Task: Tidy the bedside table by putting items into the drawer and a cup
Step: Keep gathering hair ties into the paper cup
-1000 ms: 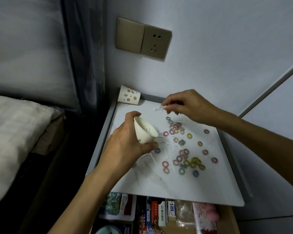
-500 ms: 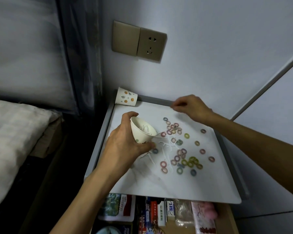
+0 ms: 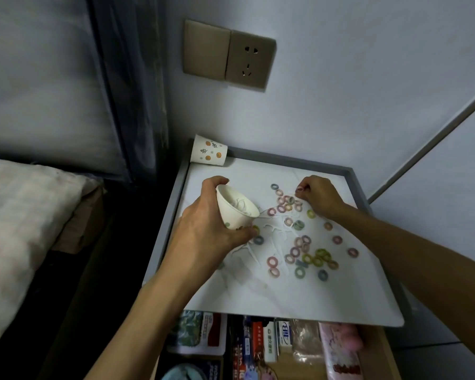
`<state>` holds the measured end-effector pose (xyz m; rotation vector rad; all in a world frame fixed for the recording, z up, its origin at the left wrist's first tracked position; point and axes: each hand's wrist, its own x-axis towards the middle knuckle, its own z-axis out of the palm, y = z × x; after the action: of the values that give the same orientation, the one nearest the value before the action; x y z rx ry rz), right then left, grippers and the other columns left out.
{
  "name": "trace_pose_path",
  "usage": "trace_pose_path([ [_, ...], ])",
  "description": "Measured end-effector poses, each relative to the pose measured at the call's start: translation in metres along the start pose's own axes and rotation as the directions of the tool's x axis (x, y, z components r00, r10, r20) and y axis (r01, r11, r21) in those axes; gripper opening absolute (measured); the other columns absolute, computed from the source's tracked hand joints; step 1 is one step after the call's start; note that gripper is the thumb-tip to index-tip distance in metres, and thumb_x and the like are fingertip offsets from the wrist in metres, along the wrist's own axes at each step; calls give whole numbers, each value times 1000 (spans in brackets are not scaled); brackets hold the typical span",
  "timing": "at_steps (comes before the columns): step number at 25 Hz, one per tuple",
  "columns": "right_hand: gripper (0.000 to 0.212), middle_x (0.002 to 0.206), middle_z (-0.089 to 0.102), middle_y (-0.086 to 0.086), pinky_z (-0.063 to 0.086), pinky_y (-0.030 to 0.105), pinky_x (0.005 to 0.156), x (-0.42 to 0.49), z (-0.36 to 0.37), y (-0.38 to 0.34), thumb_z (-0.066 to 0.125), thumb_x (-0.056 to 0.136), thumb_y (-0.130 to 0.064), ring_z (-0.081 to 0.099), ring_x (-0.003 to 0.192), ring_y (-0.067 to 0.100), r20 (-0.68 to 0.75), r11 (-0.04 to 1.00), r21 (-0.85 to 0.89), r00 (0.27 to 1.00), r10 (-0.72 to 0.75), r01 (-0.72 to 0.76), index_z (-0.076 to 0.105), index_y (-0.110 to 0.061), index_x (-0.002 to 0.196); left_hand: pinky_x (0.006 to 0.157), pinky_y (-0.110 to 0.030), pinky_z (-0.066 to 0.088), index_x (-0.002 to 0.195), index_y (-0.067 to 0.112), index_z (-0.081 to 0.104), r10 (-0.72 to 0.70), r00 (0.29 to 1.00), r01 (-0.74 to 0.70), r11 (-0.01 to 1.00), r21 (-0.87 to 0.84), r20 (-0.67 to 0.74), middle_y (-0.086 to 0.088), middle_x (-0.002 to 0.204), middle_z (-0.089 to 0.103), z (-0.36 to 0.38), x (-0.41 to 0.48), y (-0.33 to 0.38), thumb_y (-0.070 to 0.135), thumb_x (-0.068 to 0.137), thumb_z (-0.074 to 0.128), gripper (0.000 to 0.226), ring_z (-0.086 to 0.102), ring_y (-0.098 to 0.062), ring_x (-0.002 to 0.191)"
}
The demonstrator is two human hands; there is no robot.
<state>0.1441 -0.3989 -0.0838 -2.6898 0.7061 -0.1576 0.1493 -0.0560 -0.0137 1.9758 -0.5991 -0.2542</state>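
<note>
Gripping the tilted cup (image 3: 235, 215), left fingers (image 3: 243, 233); right fingers (image 3: 305, 188) curl among rings (image 3: 298, 225).

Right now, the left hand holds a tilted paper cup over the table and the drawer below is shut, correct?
Not quite. The head view shows the drawer open, packets visible inside. The left hand does hold the tilted paper cup over the table.
</note>
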Motion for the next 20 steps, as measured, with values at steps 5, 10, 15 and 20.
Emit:
trace_pose_path([
  [5, 10, 98, 68, 6, 47, 33, 79, -6, -7, 6, 62, 93, -17, 62, 92, 24, 10, 996, -86, 1000, -12, 13, 66, -8, 96, 74, -46, 58, 129, 40, 36, -3, 1000, 3, 1000, -6, -4, 8, 104, 61, 1, -1, 0, 42, 62, 88, 85, 62, -22, 95],
  [10, 18, 87, 70, 6, 42, 20, 60, -15, -26, 14, 56, 90, 1, 61, 72, 14, 95, 976, -146, 985, -145, 158, 60, -16, 96, 74, -46, 58, 128, 41, 36, 0, 1000, 0, 1000, -7, -5, 6, 105, 62, 3, 0, 2, 42, 61, 88, 85, 63, -23, 93],
  [15, 28, 102, 72, 11, 53, 34, 81, -15, -42, 25, 65, 89, -4, 67, 94, 24, 86, 913, -345, 976, -199, 217, 67, -10, 116, 74, -46, 58, 130, 40, 36, 3, 1000, -3, 1000, 9, -5, 5, 106, 62, 3, 0, 3, 42, 61, 88, 86, 62, -23, 94],
  [20, 10, 89, 73, -1, 48, 19, 75, -31, -44, -6, 73, 84, -12, 66, 79, 9, -60, 981, 19, 979, -194, 195, 77, -11, 93, 76, -47, 57, 130, 39, 36, 7, 1000, -7, 1000, -1, -8, 4, 107, 61, 3, 0, 3, 41, 61, 88, 86, 61, -25, 96],
])
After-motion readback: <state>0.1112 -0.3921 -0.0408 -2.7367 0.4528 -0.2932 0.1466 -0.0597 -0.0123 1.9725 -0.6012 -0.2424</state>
